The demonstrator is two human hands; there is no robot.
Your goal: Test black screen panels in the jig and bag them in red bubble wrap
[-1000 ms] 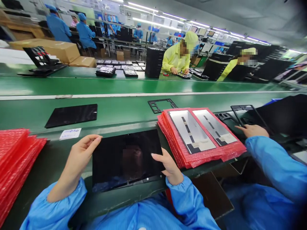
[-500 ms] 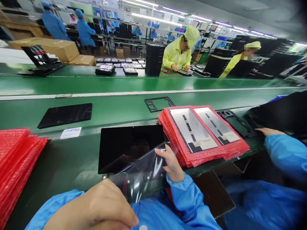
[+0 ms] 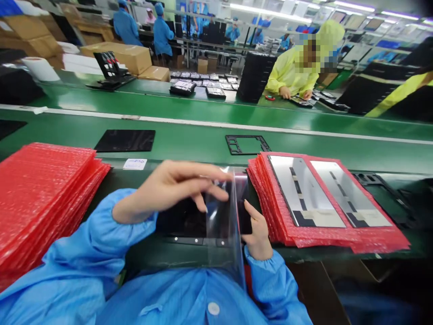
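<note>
A tablet screen [image 3: 184,221] with a glossy black face lies in front of me, partly hidden by my left arm and hand. A clear plastic film [image 3: 221,248] stands raised and bent over its right part. My left hand [image 3: 179,187] is over the screen's far side, fingers stretched and apart, fingertips at the film's upper part; contact is unclear. At the right, my right hand [image 3: 260,232] has its thumb and fingers closed at the film's edge, beside the screen. A strip with round pale dots [image 3: 196,240] shows along the screen's near side.
Red bubble-wrap sheets [image 3: 50,189] are stacked at left. On another red stack [image 3: 372,237] lie two silver panels [image 3: 304,189]. Beyond are a dark flat panel [image 3: 126,141], a paper label [image 3: 134,164] and a black frame [image 3: 248,143]. A co-worker in yellow [image 3: 294,72] sits opposite.
My left hand has risen from near my body to the far side of the screen. The film now stands more upright. My view has swung left, and the neighbour's sleeve has left view.
</note>
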